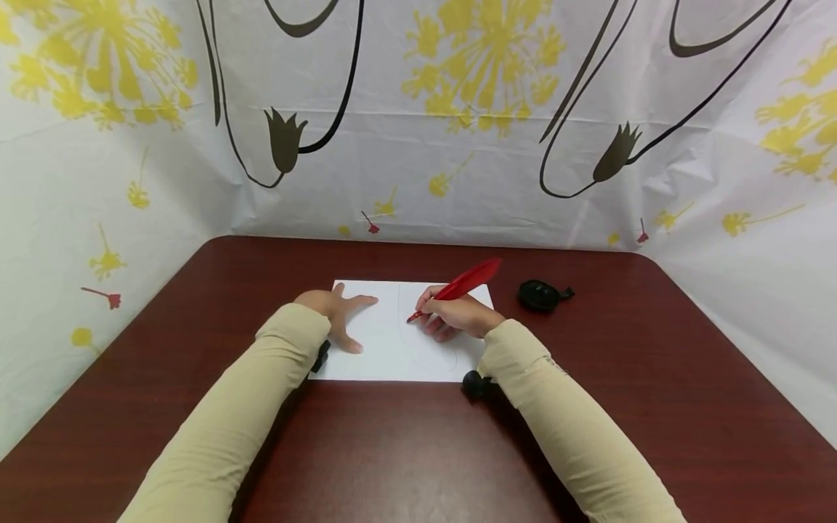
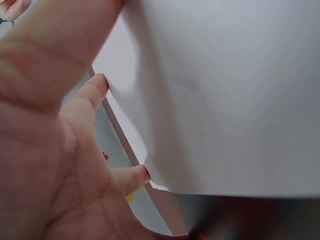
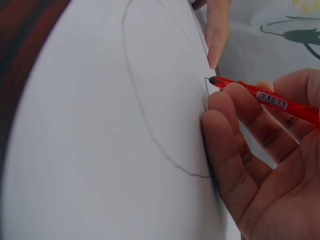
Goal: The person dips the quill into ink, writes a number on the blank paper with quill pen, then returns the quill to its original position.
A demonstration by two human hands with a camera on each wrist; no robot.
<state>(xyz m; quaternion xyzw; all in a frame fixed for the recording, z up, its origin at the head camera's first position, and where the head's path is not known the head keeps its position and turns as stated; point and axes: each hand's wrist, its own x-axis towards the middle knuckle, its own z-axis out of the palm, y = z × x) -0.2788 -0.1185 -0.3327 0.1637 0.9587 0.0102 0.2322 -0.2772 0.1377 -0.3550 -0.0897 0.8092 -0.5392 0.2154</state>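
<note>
A white sheet of paper [image 1: 386,367] lies on the brown table, with a thin dark curved line [image 3: 152,137] drawn on it. My left hand [image 1: 343,317] rests on the sheet's left part, fingers spread; the fingertips [image 2: 101,82] touch the paper. Over the right part, my right hand [image 1: 458,312] grips a red pen [image 3: 270,100] between thumb and fingers. The pen has a dark tip, a barcode label and, in the head view, a broad feather-like red upper end [image 1: 474,277]. Its tip is at the paper near the middle.
A small black rounded object with a tab [image 1: 541,296] lies on the table [image 1: 392,450] to the right of the sheet. Behind the table hangs a white cloth [image 1: 386,167] with yellow and dark flower prints. Black devices sit at both wrists.
</note>
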